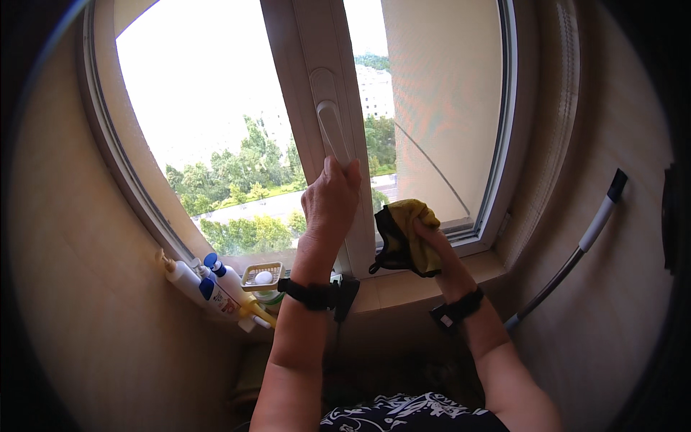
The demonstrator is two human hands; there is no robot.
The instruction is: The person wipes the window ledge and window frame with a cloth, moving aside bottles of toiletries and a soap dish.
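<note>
A window frame (296,72) is noted across the upper view. Right of centre, a yellow-and-black cloth (404,241) is gripped by the right hand (432,240), best kept clear of the handle (330,122), upper centre, gripped low by the left hand (331,200).

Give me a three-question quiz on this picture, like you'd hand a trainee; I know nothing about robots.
1. What does the left hand grasp?
2. True or false: the shallow cream tray lies to the right of the right hand.
3. Fill in the blank: the cloth in the right hand is black and ____.

Key:
1. The lower end of the window handle.
2. False: the tray is to the left of both hands, beside the bottles.
3. Yellow.
</note>
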